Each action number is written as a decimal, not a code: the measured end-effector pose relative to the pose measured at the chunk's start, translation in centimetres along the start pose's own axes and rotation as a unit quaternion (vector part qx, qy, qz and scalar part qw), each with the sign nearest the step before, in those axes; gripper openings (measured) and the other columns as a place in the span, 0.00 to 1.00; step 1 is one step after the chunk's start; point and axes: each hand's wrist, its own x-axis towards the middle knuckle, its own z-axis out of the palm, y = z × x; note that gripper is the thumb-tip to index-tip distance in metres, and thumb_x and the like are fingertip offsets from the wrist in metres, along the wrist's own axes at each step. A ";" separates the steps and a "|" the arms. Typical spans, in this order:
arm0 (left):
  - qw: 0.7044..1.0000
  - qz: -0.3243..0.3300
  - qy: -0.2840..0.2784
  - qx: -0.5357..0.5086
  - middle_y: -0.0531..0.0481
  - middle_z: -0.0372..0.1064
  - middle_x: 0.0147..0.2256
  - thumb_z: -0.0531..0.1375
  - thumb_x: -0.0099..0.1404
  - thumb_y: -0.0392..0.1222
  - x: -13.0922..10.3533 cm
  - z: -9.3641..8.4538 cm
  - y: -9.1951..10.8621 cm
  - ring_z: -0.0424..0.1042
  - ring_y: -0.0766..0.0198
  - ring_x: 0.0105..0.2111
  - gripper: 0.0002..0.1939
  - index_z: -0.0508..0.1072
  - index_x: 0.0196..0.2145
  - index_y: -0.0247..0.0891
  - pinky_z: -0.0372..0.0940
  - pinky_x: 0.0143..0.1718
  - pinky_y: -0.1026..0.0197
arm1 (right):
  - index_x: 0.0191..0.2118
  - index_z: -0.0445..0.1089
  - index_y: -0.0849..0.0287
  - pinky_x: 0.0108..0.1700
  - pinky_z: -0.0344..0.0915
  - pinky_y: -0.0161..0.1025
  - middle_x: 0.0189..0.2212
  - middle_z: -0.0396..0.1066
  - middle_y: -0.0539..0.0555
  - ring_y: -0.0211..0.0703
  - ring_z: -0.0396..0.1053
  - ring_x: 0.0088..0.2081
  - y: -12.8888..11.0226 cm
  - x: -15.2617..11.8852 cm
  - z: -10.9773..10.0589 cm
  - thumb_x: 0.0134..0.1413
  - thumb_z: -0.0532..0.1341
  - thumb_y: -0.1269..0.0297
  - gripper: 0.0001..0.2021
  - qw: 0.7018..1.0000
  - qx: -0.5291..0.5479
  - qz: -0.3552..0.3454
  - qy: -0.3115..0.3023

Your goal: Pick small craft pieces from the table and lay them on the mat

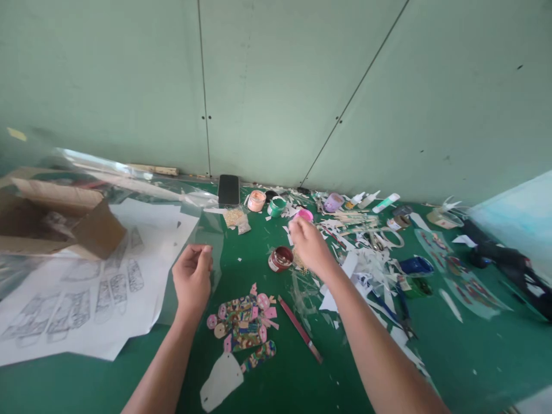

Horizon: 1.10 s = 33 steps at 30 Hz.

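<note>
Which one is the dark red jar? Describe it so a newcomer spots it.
On the green table, look between the left hand and the right hand. The open jar is there, nearer the right hand. Its dark red outside sets it apart from the peach jar and green jar near the wall.

Left of the left fingers (203, 260), the box (95, 227) is matt cardboard and the sheets (149, 230) smooth paper; farther off, the plastic film (97, 163) looks glossy.
</note>
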 end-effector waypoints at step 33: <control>1.000 0.008 0.004 -0.013 0.59 0.56 0.15 0.61 0.57 0.45 0.1 0.5 0.2 0.54 0.72 0.16 0.09 0.69 0.27 0.37 0.50 0.18 0.67 | 0.24 0.74 0.58 0.51 0.64 0.42 0.33 0.77 0.60 0.51 0.73 0.47 6.6 3.4 -4.2 0.48 0.61 0.74 0.07 0.953 -0.252 0.140 0.088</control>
